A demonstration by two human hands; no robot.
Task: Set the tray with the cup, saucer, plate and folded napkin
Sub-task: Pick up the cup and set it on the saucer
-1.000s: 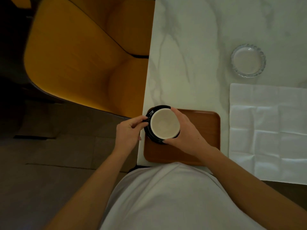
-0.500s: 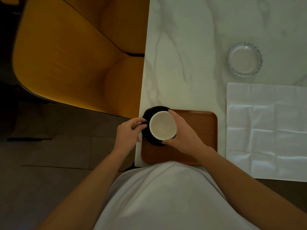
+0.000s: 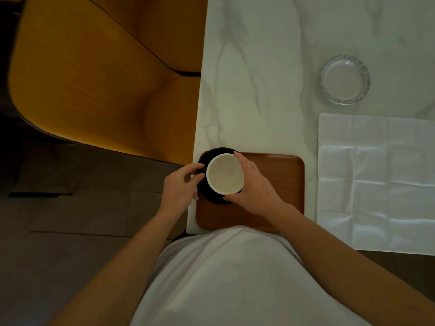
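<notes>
No brand, label or writing can be read on anything here. On the white marble table (image 3: pixel 259 74) a brown wooden tray (image 3: pixel 280 182) lies at the near left corner, right against the person's white shirt (image 3: pixel 226 278). A black saucer (image 3: pixel 207 196) sits on the tray's far left corner, its rim reaching slightly past the tray's far edge, and a cup (image 3: pixel 224 174) with a cream-white inside stands upright on it. The right hand (image 3: pixel 253 184) wraps around the cup's right side, thumb at the near rim and fingers curled at the far rim. The left hand (image 3: pixel 180 184) pinches the dark handle on the cup's left side between thumb and fingers, over the table edge. A white napkin (image 3: pixel 376 182) lies unfolded and creased flat on the table just right of the tray, its near edge hanging past the table edge. A clear glass plate (image 3: pixel 345 79) with a scalloped rim stands beyond the napkin, well apart from the tray. A yellow-orange chair (image 3: pixel 94 74) is pushed against the table's left side, over a dark floor (image 3: pixel 70 220).
</notes>
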